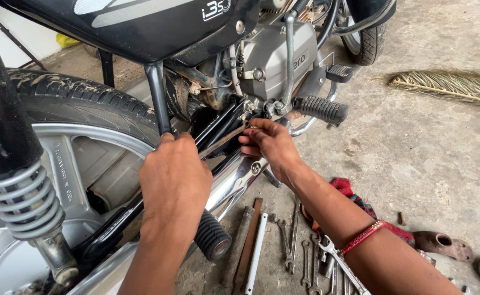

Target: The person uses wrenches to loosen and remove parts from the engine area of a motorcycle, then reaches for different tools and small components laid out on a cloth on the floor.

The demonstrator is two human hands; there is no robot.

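Bare concrete floor. Spanners lie loose at lower centre. Our left hand is closed on the black frame tube; our right hand pinches the rusty drive chain at centre. We judge the fingers could be nipped if the rear wheel rolls.

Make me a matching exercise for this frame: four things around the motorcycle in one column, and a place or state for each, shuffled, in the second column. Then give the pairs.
Things:
1. left hand
2. right hand
3. spanners
4. dry broom

Places or states:
A. laid in a row on the concrete floor, under the right forearm
B. gripping the black frame tube beside the rear wheel
C. lying alone on the floor at the far right
D. fingertips at the linkage below the engine cover, near the ribbed footpeg

Pairs: 1-B, 2-D, 3-A, 4-C
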